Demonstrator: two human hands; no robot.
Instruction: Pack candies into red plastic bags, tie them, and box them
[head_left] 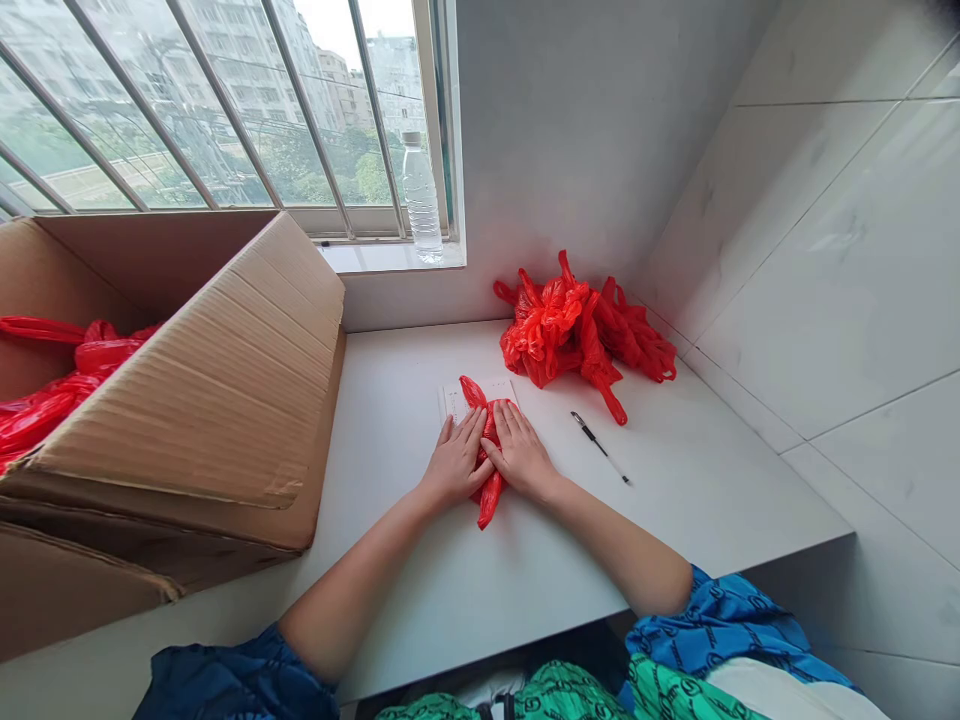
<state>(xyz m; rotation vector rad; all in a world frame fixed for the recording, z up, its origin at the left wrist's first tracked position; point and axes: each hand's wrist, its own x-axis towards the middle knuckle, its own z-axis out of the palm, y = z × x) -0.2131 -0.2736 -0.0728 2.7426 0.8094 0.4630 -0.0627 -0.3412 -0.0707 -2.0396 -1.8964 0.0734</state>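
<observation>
A red plastic bag lies bunched on the white tabletop, its ends poking out above and below my hands. My left hand rests flat on the bag's left side, fingers stretched out. From the right, my right hand presses on the same bag with its fingers extended, and the two thumbs come close together over the middle. Under the bag's far end, a sheet of paper with small marks is partly covered. A black-and-clear pen lies to the right of my right hand.
A pile of red plastic bags sits against the wall at the back of the table. On the left stands an open cardboard box with more red bags inside. A clear bottle stands on the windowsill.
</observation>
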